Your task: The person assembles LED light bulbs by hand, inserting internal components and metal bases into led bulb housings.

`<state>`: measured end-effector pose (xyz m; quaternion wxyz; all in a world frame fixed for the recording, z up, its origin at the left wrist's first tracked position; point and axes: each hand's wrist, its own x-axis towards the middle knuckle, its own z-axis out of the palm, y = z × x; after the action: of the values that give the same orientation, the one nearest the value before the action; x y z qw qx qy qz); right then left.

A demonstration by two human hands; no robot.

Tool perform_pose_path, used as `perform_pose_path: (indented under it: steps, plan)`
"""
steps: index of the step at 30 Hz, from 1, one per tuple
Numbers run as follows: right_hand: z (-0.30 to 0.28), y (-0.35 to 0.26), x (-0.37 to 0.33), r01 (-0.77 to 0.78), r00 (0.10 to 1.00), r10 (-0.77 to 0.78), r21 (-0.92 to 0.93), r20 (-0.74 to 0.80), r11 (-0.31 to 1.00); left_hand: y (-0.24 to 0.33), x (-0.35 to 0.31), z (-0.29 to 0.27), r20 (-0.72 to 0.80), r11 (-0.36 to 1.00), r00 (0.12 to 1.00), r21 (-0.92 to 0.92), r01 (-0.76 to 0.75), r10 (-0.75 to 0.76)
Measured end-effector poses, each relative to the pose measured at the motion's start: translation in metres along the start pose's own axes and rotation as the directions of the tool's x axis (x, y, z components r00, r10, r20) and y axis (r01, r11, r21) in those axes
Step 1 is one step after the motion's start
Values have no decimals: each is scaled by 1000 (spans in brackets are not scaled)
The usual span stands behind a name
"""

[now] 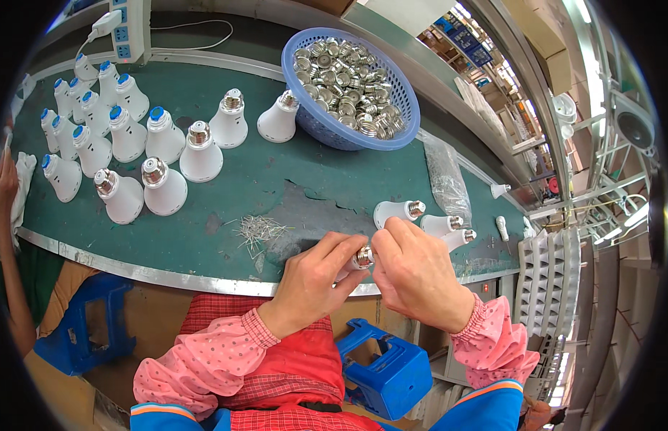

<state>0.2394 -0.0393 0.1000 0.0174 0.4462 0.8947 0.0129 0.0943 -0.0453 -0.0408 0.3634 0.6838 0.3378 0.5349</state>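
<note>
My left hand [312,279] is closed around a light bulb [363,256], its silvery screw cap pointing to the right. Most of the white body is hidden by my fingers. At the cap's end, my right hand [421,276] is closed with its fingertips pinched together; whatever they hold, if anything, is hidden. Just beyond my right hand, several white bulbs with screw caps [400,212] lie on the green bench. A small heap of thin wire pins [260,231] rests left of my hands.
A blue perforated basket [316,128] full of metal screw caps stands at the back. Capped bulbs [201,158] and blue-tipped bulbs [127,136] stand at left. A clear plastic bag [447,179] lies right. Another person's arm [14,287] shows far left; blue stools [388,373] are below.
</note>
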Motion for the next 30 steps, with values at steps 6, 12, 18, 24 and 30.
perform_pose_path:
  steps: [6, 12, 18, 24, 30]
  plan:
    - [0, -6, -1, 62, 998, -58, -133, 30, 989, -3, -1, 1, 9, 999, 1000, -33, 10, -9]
    - [21, 13, -20, -71, 981, 114, 258, -156, 964, -2, 0, 0, 10, 1000, 1000, -8, 5, -5]
    - [27, 13, -23, -417, 833, 495, 868, 247, 270, -2, 1, 0, 2, 1000, 1000, 28, 1, -1]
    - [41, 16, -22, -306, 861, 477, 927, 173, 216, 0, 0, 0, 24, 999, 999, 7, 33, -33]
    - [40, 19, -20, -348, 842, 462, 935, 278, 71, 0, 1, -2, 21, 1000, 1000, 30, 7, -8]
